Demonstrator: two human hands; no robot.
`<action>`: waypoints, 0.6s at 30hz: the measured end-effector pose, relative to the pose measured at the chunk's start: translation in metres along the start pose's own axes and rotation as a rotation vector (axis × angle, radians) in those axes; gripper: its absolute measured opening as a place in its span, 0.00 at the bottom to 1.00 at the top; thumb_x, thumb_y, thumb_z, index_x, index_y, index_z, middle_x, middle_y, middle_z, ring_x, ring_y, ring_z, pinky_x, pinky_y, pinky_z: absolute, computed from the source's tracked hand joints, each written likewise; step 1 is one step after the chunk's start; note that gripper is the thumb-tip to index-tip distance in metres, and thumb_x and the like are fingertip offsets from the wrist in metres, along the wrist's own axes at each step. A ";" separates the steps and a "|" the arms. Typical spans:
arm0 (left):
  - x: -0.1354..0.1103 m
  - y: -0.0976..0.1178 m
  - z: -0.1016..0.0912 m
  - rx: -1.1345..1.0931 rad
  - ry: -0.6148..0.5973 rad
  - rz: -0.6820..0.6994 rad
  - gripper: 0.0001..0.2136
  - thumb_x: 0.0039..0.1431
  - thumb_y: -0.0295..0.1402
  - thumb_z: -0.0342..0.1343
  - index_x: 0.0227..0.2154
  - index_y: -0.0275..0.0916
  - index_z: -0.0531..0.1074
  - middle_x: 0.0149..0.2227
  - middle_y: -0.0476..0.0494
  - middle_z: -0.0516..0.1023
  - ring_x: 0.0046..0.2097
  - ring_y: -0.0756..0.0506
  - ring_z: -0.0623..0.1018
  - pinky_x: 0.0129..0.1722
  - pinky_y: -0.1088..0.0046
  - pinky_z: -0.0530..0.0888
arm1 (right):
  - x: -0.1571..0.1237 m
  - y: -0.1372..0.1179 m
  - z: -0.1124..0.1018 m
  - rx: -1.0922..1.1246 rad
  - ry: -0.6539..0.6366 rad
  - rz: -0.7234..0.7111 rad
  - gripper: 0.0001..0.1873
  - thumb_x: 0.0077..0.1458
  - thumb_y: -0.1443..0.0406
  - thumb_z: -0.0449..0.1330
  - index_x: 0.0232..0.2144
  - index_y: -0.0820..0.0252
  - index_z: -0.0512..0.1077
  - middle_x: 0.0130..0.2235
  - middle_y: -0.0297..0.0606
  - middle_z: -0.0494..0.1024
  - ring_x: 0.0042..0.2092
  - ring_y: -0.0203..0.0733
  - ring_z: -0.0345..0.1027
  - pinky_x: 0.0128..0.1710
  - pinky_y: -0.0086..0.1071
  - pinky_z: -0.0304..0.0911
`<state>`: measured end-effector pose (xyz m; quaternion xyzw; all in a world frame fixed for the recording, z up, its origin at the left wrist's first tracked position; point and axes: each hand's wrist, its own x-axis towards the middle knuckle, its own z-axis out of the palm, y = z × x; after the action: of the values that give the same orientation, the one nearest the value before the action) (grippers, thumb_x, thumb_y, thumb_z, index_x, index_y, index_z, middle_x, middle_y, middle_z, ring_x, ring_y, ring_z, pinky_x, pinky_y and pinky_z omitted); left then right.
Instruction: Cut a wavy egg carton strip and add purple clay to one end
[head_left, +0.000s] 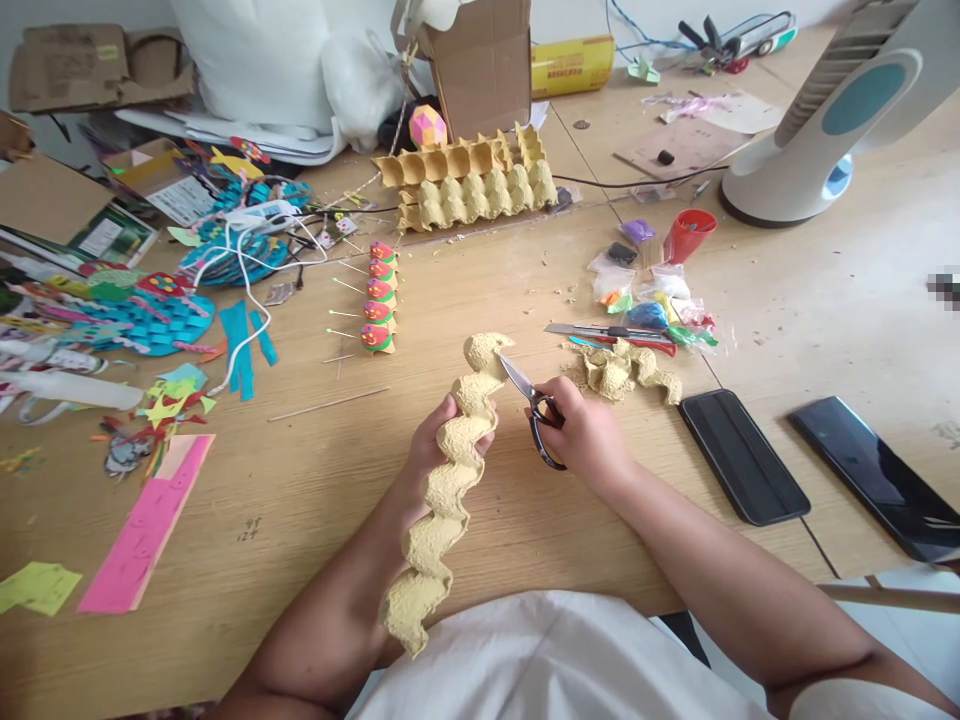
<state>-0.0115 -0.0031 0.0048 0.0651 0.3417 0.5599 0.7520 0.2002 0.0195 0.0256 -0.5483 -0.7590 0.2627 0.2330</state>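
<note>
A long strip of pale yellow egg carton (448, 480) slants up from my lap over the table, its row of cups facing the camera. My left hand (431, 440) is wrapped round its left side, with fingertips showing at the right edge. In my right hand (581, 430) is a pair of scissors (534, 400) with dark handles. Their blade tips touch or nearly touch the top cup of the strip. Torn egg carton scraps (615, 372) lie on the table just beyond my right hand.
Right of my right hand lie a black phone (745, 455) and another phone (877, 475). A utility knife (600, 331) is behind the scraps. Painted carton pieces with pins (379, 295) stand in a row, and egg cartons (480, 195) sit farther back. A white fan (817, 130) stands back right.
</note>
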 end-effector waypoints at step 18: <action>-0.003 0.000 0.003 -0.075 0.043 0.006 0.06 0.62 0.37 0.62 0.31 0.41 0.77 0.31 0.45 0.79 0.31 0.49 0.78 0.25 0.78 0.76 | 0.000 0.001 0.002 -0.086 0.207 -0.187 0.14 0.63 0.57 0.63 0.47 0.56 0.71 0.32 0.34 0.80 0.31 0.41 0.72 0.30 0.32 0.56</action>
<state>-0.0102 -0.0046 0.0085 0.0257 0.3365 0.5760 0.7446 0.1996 0.0191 0.0231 -0.5089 -0.7891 0.1493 0.3099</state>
